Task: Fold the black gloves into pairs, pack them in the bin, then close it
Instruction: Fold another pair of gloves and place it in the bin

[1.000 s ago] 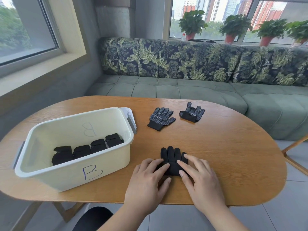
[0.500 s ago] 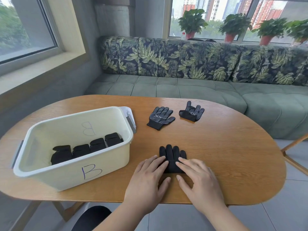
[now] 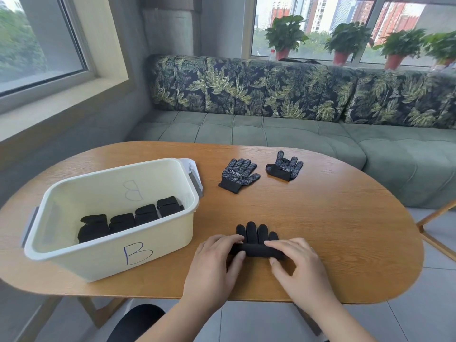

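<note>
1. Your left hand [image 3: 217,265] and right hand [image 3: 298,270] both curl their fingers round the rolled cuff of the glove pair [image 3: 256,234], right of the bin [image 3: 98,260].
2. Four folded pairs [image 3: 145,213] lie inside the bin.

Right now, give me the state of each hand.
Left hand: grips the left end of the half-rolled gloves.
Right hand: grips the right end of them.

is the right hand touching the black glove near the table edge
Touching: the head view shows the right hand with its fingers curled over the rolled end of the black glove.
</note>
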